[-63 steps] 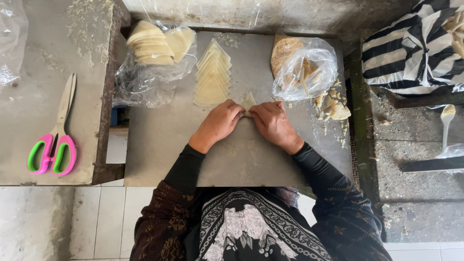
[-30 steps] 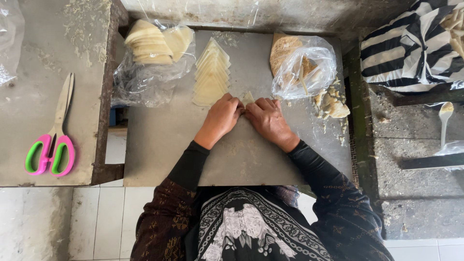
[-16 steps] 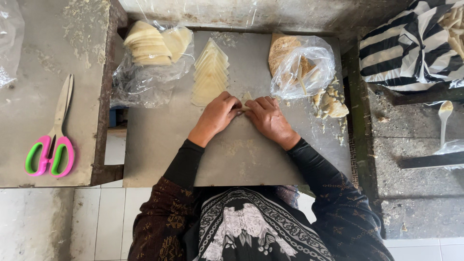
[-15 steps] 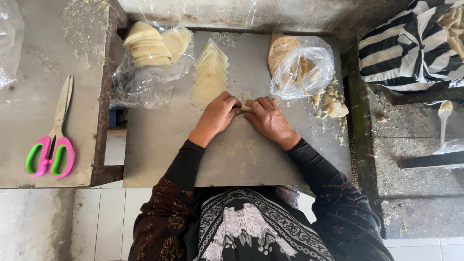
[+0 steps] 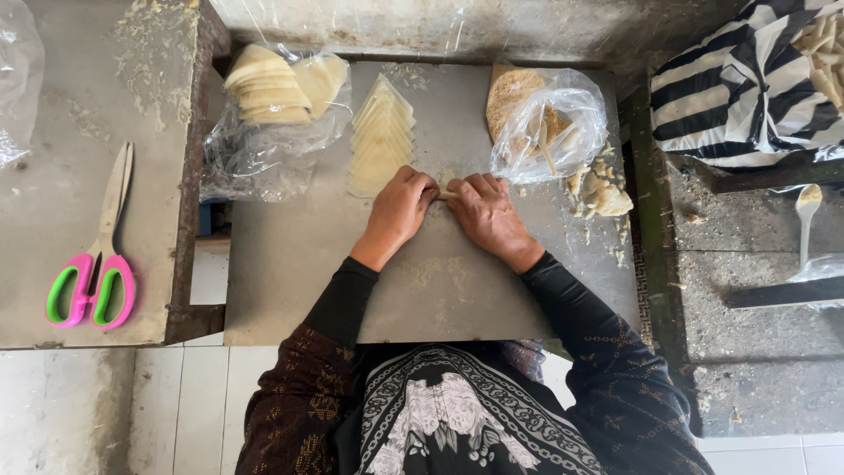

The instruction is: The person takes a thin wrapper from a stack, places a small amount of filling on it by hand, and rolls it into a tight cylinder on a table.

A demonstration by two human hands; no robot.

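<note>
My left hand (image 5: 400, 211) and my right hand (image 5: 485, 215) meet at the middle of a grey board (image 5: 290, 264), fingers curled over a small pale piece of dough wrapper (image 5: 446, 190) that is mostly hidden between them. Just beyond my left hand lies a fanned stack of pale triangular wrappers (image 5: 380, 136). Beyond my right hand, a clear bag (image 5: 549, 123) holds crumbly brown filling.
A clear bag of round pale wrappers (image 5: 277, 88) lies at the board's far left. Scraps of dough (image 5: 598, 189) sit at the right edge. Pink-and-green scissors (image 5: 95, 264) rest on the left table. A striped cloth (image 5: 747, 97) and a white spoon (image 5: 807, 220) are at the right.
Both hands have shifted slightly away from me along the board while staying together over the small wrapper. Nothing else has moved.
</note>
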